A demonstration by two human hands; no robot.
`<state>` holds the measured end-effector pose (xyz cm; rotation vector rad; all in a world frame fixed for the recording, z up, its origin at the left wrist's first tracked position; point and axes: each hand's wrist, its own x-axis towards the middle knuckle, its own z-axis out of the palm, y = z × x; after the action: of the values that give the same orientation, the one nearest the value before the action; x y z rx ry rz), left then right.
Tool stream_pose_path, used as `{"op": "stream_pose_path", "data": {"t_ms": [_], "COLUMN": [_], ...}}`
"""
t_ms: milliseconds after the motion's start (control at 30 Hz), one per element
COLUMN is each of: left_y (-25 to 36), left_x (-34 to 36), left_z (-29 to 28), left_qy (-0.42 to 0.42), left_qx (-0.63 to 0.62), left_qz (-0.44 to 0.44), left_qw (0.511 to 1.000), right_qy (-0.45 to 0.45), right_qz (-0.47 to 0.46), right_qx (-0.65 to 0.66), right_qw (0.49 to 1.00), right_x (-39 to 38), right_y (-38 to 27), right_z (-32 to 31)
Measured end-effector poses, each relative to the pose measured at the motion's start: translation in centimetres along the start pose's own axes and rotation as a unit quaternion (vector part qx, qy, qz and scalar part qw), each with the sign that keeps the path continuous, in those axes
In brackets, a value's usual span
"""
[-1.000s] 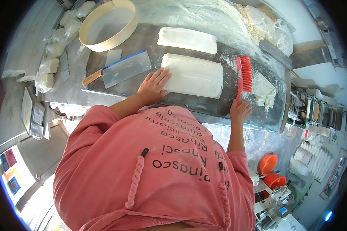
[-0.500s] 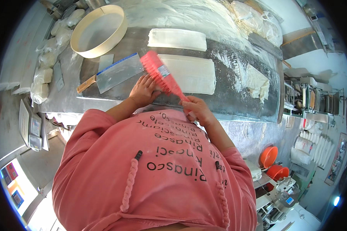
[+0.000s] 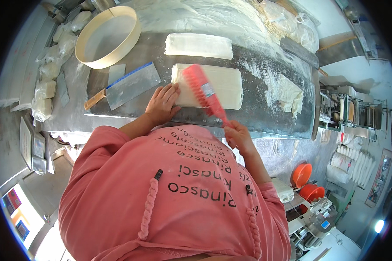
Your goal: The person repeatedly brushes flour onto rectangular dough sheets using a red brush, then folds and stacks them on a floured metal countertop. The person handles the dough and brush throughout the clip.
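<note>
The dark board [image 3: 265,111] holds the folded dough [image 3: 230,85] just ahead of me, long axis left to right. The red brush [image 3: 208,90] slants across it, handle gripped by my right hand [image 3: 238,136]. My left hand [image 3: 162,104], nearer, lies unclenched at the dough's left end.

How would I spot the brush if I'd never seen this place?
Find the dark board, then the right hand just past its near edge. That hand grips the brush, which slants over the nearer pale slab. Its pinkish-red head and bristles set it apart from that slab and the blue-edged cleaver.
</note>
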<state>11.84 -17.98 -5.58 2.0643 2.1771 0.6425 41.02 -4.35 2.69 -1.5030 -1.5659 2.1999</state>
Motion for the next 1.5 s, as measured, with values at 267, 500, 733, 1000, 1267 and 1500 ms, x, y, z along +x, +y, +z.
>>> {"op": "stream_pose_path", "data": {"t_ms": [267, 500, 733, 1000, 1267, 1500], "left_y": [-3.1, -8.6, -8.7, -8.0, -7.7, -5.6], "left_x": [5.5, 15.2, 15.5, 19.0, 21.6, 22.1], "left_z": [-0.7, 0.7, 0.5, -5.4, -8.0, -10.4], "left_qy": [0.040, 0.126, 0.118, 0.079, 0.192, 0.238], "left_qx": [-0.055, -0.062, -0.051, -0.534, -0.610, -0.582], "left_qz": [-0.082, -0.423, -0.404, -0.524, -0.450, -0.355], "left_qw": [0.994, 0.895, 0.906, 0.659, 0.623, 0.691], "right_qy": [0.373, 0.435, 0.390, 0.182, 0.342, 0.301], "right_qz": [-0.208, -0.147, -0.362, -0.525, -0.375, -0.532], "right_qx": [-0.387, -0.566, -0.549, -0.462, -0.611, -0.447], "right_qw": [0.817, 0.685, 0.644, 0.691, 0.607, 0.653], "right_x": [2.9, 5.7, 8.5, 17.4, 25.9, 21.4], "right_y": [2.7, 3.6, -2.6, -10.9, -14.9, -20.4], "right_z": [-10.9, -9.3, -5.5, 5.1, 1.1, -5.6]}}
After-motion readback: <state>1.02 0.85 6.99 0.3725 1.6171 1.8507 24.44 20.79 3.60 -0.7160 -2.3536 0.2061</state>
